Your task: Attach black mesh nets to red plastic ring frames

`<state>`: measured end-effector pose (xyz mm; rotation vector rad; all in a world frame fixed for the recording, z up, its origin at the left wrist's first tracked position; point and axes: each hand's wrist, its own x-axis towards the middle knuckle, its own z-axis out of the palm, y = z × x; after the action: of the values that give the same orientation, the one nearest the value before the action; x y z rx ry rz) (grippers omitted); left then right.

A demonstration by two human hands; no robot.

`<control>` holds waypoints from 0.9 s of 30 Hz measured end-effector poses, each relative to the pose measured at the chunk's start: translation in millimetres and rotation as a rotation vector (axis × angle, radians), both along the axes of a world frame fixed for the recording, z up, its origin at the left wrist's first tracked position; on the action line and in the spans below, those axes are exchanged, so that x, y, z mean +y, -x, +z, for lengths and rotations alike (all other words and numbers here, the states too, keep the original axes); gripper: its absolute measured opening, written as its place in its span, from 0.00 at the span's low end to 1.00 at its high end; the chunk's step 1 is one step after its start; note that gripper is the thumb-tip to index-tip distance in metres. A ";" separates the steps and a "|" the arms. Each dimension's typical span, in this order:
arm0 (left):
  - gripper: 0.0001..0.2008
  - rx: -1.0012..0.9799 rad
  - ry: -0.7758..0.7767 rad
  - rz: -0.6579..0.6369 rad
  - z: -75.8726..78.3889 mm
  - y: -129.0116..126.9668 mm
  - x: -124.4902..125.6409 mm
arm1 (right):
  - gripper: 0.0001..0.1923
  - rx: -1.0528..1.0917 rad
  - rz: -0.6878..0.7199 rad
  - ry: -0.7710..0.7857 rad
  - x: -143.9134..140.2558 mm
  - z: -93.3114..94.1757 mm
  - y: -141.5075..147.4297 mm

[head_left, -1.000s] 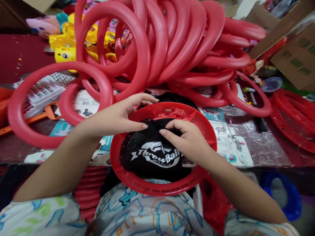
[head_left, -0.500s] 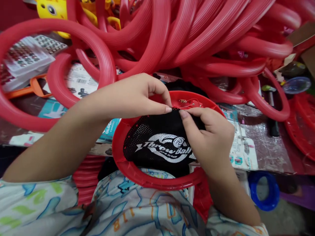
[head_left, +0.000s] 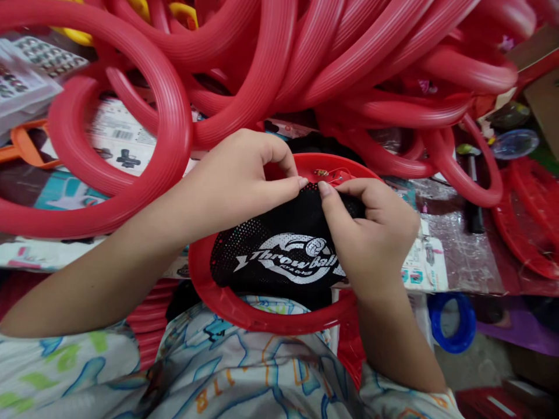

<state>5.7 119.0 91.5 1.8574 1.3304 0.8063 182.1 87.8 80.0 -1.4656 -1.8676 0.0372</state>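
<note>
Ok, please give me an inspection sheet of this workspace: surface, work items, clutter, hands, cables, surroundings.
Surface: table covered with printed sheets and shiny plastic film.
Work items: red ring frame at the table's near edge, black mesh net printed "ThrowBall" lying inside it.
Clutter: pile of red rings behind; orange part and clear tray at left; hammer at right.
Hands: left hand and right hand both pinch the net's upper edge at the frame's far rim.
Cables: nothing seen.
Surroundings: blue ring below the table; cardboard at far right.
</note>
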 end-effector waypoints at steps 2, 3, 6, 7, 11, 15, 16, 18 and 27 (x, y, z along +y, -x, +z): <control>0.07 0.007 -0.015 0.017 -1.1 -0.2 -1.5 | 0.05 0.012 -0.014 0.005 0.5 0.6 0.8; 0.08 0.004 -0.023 0.023 -1.7 -0.2 -2.1 | 0.05 0.019 -0.019 0.004 0.6 1.0 0.9; 0.09 -0.023 -0.043 0.014 -2.9 0.6 -3.1 | 0.06 0.044 -0.021 0.012 1.0 2.3 0.1; 0.09 -0.035 -0.049 0.007 -3.1 1.0 -3.3 | 0.06 0.055 -0.018 0.015 1.1 2.6 -0.5; 0.09 -0.071 -0.037 -0.017 -3.5 1.9 -3.7 | 0.06 0.089 -0.014 0.034 2.2 2.7 -2.8; 0.09 -0.050 -0.039 0.011 -4.6 0.7 -4.1 | 0.07 0.060 -0.030 0.024 3.9 1.8 -1.8; 0.09 -0.038 -0.045 0.028 -5.2 0.2 -4.2 | 0.07 0.045 -0.035 0.013 4.2 1.6 -1.2; 0.10 -0.020 -0.058 0.058 -6.3 -0.8 -4.7 | 0.08 0.021 -0.045 -0.005 4.4 1.3 -0.2; 0.09 -0.033 -0.108 0.085 -9.6 -2.6 -7.0 | 0.08 -0.065 -0.016 -0.092 1.8 -3.2 -3.4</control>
<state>8.3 112.0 81.9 1.8725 1.3770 0.9660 185.5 89.6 76.8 -1.4339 -1.8840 -0.1045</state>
